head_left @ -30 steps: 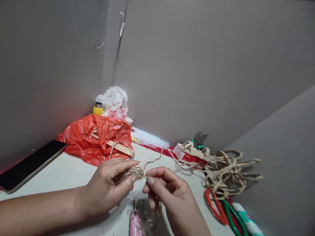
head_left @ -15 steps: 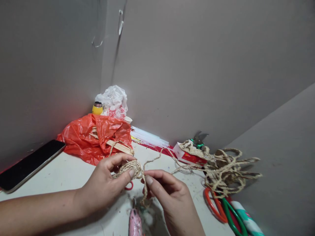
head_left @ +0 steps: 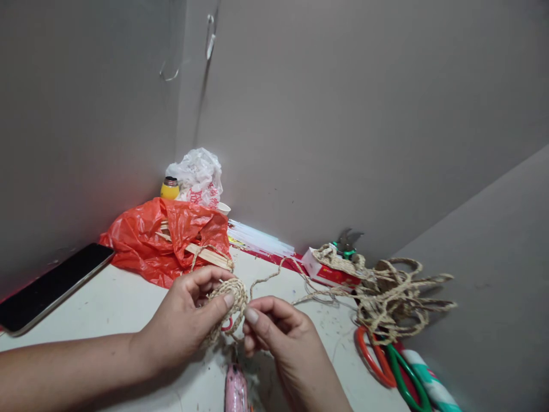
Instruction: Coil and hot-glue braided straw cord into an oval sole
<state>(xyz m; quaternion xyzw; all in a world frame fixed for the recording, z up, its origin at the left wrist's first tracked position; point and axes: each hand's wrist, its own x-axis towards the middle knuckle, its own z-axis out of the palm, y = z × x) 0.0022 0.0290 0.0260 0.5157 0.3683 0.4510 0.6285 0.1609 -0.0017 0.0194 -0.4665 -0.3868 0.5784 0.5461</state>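
Note:
My left hand (head_left: pixel 189 312) is closed on a small coil of braided straw rope (head_left: pixel 231 292), its thumb pressed on the front and its fingers behind. At the coil's right side, my right hand (head_left: pixel 278 332) pinches the loose braided end between thumb and fingers. From there a thin strand of the cord (head_left: pixel 266 279) runs back across the table to a tangled heap of the same braid (head_left: pixel 394 297). Below both hands stands a pink glue gun (head_left: pixel 235 389), its nozzle pointing up toward the coil. A red ring handle (head_left: pixel 227 324) shows partly behind the coil.
An orange-red plastic bag (head_left: pixel 141 240) with wooden sticks lies at the back left, beside a black phone (head_left: pixel 55 289). Clear glue sticks (head_left: pixel 261 239) rest along the wall. To the right are orange-handled scissors (head_left: pixel 373 357), a green handle (head_left: pixel 407 377) and pliers (head_left: pixel 346 246).
The coil has turned to face me more and its loose end now curves under it. My right hand has shifted slightly left along the braid.

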